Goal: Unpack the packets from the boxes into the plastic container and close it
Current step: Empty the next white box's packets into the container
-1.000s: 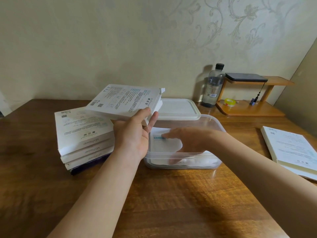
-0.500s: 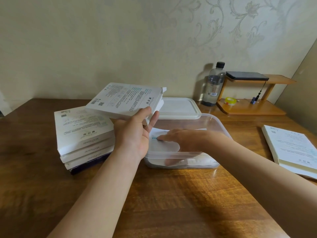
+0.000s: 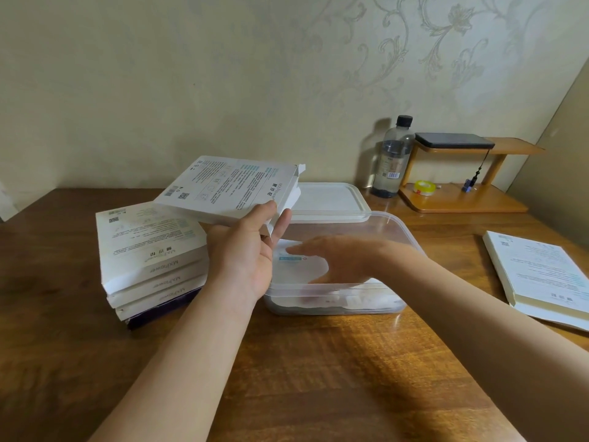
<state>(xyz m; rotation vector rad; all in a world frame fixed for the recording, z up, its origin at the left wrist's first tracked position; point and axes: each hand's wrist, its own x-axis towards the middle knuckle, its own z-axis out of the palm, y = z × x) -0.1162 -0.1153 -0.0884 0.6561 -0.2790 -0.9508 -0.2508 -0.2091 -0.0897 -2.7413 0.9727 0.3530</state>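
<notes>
Plastic container (image 3: 400, 232), clear, is sitting mid-tabletop, open. White packet (image 3: 298, 266) with a teal label strip is lying inside on top of other white packets. Right hand (image 3: 344, 260) is reaching into the container, fingers (image 3: 296, 250) straight and roughly together, lying flat over the packet; the hand is motion-blurred. Left hand (image 3: 248, 250) is holding a white box (image 3: 232, 186) up over the container's left rim, thumb on top and fingers clamped underneath, the box's right end flap open. White lid (image 3: 328, 199) is lying flat just behind the container.

Tabletop (image 3: 318, 362) is dark glossy wood, running to a pale wall (image 3: 191, 74) with scroll-pattern wallpaper.

Stack of boxes (image 3: 149, 250) is sitting left of the container, side edges reading roughly "MxFlower"; the lowest item is dark purple. The held box is showing a barcode, a QR code and small print too fine to read. Another flat box (image 3: 541, 272) is lying near the right edge.

Far right: bottle (image 3: 393, 161) with a black cap, a wooden shelf (image 3: 462, 199) carrying a yellow tape roll (image 3: 424, 188), and a dark flat device (image 3: 452, 140) on its top. Bare wood is showing in front of the container and far left.
</notes>
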